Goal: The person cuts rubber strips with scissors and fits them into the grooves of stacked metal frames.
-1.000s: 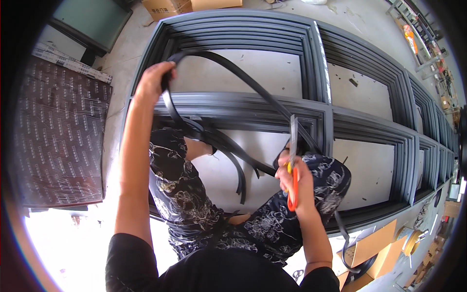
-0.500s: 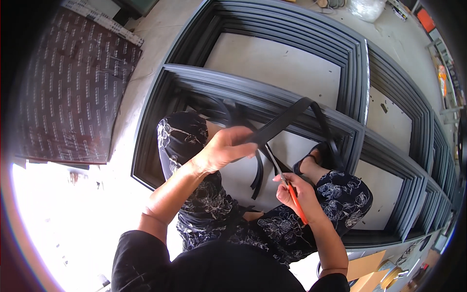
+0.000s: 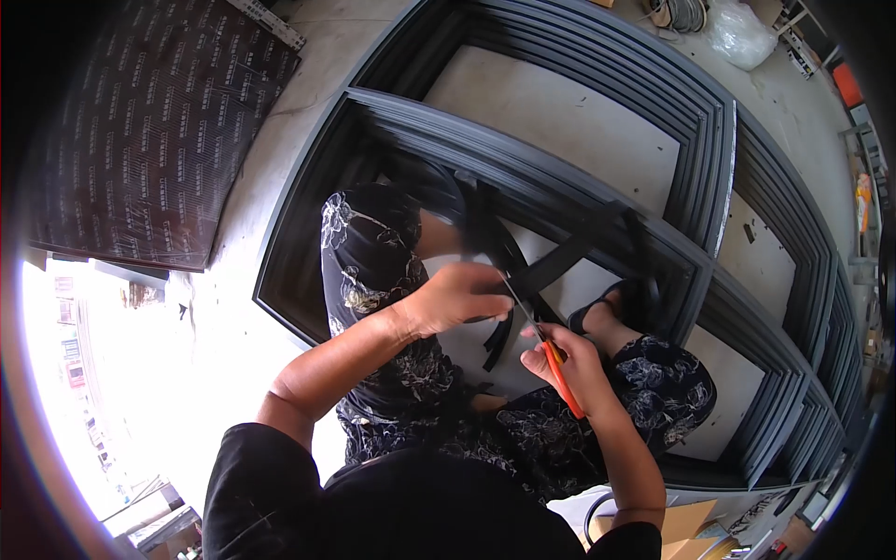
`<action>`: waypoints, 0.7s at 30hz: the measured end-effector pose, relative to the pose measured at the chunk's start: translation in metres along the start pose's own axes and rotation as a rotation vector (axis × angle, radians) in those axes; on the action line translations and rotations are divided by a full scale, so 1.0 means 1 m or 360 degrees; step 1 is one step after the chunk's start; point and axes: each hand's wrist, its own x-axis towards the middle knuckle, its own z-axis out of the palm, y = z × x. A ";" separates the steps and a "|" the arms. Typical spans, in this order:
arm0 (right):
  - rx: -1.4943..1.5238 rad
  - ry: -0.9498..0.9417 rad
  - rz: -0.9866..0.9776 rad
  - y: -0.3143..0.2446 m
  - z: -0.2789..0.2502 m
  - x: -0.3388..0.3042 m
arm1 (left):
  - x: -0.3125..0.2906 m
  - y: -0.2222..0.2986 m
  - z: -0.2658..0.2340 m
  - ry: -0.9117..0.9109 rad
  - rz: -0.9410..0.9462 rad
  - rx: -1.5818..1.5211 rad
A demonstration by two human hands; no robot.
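Note:
My left hand (image 3: 459, 297) is closed around a black, flexible flat strip (image 3: 560, 264), possibly rubber. The strip slants up and to the right, and its far part is blurred. In my right hand (image 3: 571, 366) are scissors with orange handles (image 3: 563, 381). Their thin blades point up and left and meet the strip close beside my left fingers. Whether the blades are parted cannot be made out. More black strip hangs below and behind my left hand, between my knees. Around my legs lies a stack of dark grey window-like frames (image 3: 724, 177).
Crossbars of the frames run beyond and beside my knees (image 3: 373, 252). A dark printed board (image 3: 159, 140) lies at the left. Far right are a clear plastic bundle (image 3: 742, 35) and a coil of cable (image 3: 679, 13). An open cardboard box (image 3: 686, 523) stands at lower right.
The raised loop of strip has dropped lower and blurred. My left hand has come a little nearer to the right one, and the scissor blades now meet the strip beside it. The view has shifted slightly.

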 end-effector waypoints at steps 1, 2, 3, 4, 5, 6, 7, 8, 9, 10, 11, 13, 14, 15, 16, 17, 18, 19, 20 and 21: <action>-0.0020 -0.0016 0.0046 0.000 0.000 0.001 | 0.000 -0.003 0.001 0.0000 -0.0001 -0.0002; -0.0040 -0.0032 0.0091 0.001 0.001 0.001 | 0.001 -0.006 0.001 -0.0002 -0.0010 -0.0005; -0.0040 -0.0030 0.0093 0.001 0.001 0.001 | 0.001 -0.007 0.002 -0.0006 -0.0018 -0.0009; -0.0067 -0.0031 0.0079 0.003 0.001 0.000 | 0.000 -0.007 0.002 -0.0008 -0.0045 -0.0015; -0.0094 -0.0031 0.0065 0.004 0.001 0.000 | 0.000 -0.007 0.003 -0.0011 -0.0046 -0.0018; -0.0094 -0.0029 0.0069 0.004 0.000 -0.001 | 0.000 -0.008 0.003 -0.0014 -0.0056 -0.0006; -0.0115 -0.0038 0.0079 0.005 -0.001 -0.001 | 0.000 -0.008 0.003 -0.0018 -0.0063 0.0007; -0.0135 -0.0046 0.0088 0.005 -0.002 -0.002 | 0.002 -0.010 0.003 -0.0021 -0.0062 0.0007; -0.0136 -0.0043 0.0088 0.006 -0.003 -0.002 | 0.004 -0.014 0.003 -0.0022 -0.0067 0.0015; -0.0202 -0.0010 0.0054 0.008 -0.004 -0.002 | 0.005 -0.016 0.003 -0.0025 -0.0073 0.0026; -0.0267 0.0024 0.0021 0.011 -0.004 -0.003 | 0.005 -0.014 0.003 -0.0031 -0.0073 0.0029; -0.0317 0.0037 -0.0005 0.015 -0.005 -0.003 | 0.005 -0.011 0.003 -0.0039 -0.0106 0.0073; -0.0370 0.0045 -0.0031 0.016 -0.005 -0.003 | 0.006 -0.014 0.002 -0.0043 -0.0106 0.0076; -0.0368 0.0050 -0.0031 0.015 -0.006 -0.005 | 0.007 -0.020 0.001 -0.0104 -0.0124 0.0099; -0.0447 0.0043 -0.0059 0.013 -0.006 -0.008 | 0.007 -0.021 -0.001 -0.0161 -0.0144 0.0122; -0.0525 0.0036 -0.0086 0.012 -0.006 -0.010 | 0.007 -0.019 -0.003 -0.0164 -0.0144 0.0126; -0.0522 0.0040 -0.0087 0.012 -0.007 -0.013 | 0.008 -0.012 -0.008 -0.0277 -0.0134 0.0275; -0.0621 0.0008 -0.0114 0.013 -0.007 -0.014 | 0.008 -0.008 -0.015 -0.0384 -0.0125 0.0421; -0.0718 -0.0021 -0.0138 0.013 -0.006 -0.017 | 0.012 -0.008 -0.026 -0.0491 -0.0081 0.0182; -0.0716 -0.0019 -0.0137 0.012 -0.007 -0.019 | 0.018 -0.004 -0.032 -0.0542 0.0041 -0.0099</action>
